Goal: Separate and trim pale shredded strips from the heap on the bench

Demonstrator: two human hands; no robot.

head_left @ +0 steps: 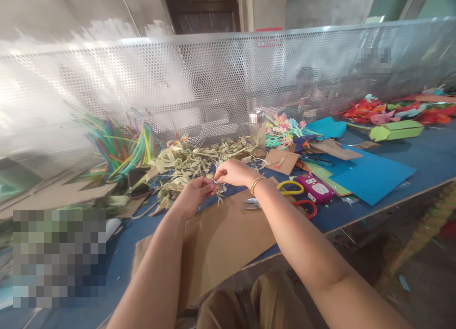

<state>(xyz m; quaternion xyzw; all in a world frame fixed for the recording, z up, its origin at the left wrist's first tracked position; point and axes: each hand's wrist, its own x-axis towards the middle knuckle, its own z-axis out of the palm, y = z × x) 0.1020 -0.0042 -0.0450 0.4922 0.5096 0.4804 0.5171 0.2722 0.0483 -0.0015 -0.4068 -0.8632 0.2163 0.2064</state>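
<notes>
Left hand (195, 194) and right hand (233, 172) meet at the fingertips over a thin piece (215, 181), too small to identify. Gold bracelet (256, 183), right wrist. Below: cardboard sheet (228, 241), blue table (415, 153). Scissors (292, 182) partly hidden by right forearm; purple object (315, 188) just beside. Pale leafy strips (188, 164) heaped beyond hands. Metal-lidded jar (257, 129) near perforated screen (199, 77).

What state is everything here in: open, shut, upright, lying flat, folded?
Left hand: pinched on a thin piece, which is too hidden to make out
Right hand: pinched at the same spot
Cardboard: lying flat
Scissors: lying down, partly hidden
Bottle: upright, metal lid on
Pale leafy strips: loosely heaped
Large blue sheet: lying flat
Light-green paper shape: folded
</notes>
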